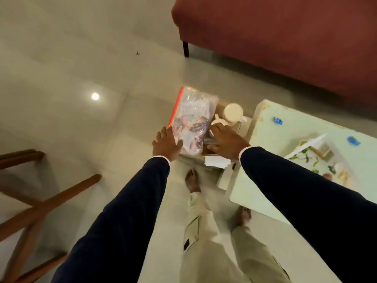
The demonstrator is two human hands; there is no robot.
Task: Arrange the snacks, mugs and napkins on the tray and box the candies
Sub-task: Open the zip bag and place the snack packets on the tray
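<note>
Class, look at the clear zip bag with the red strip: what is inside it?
The clear zip bag holds a jumble of small pink, white and dark wrapped items. What they are is too blurred to tell, and the bag hides whatever lies beneath it.

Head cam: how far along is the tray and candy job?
Early. Nothing looks arranged yet. In hand: both hands reach over a low tray beside the table; the left hand touches the zip bag of wrapped items, the right hand is by the mugs. Left: two blue candies lie loose on the table, unboxed; the floral box waits there.
</note>
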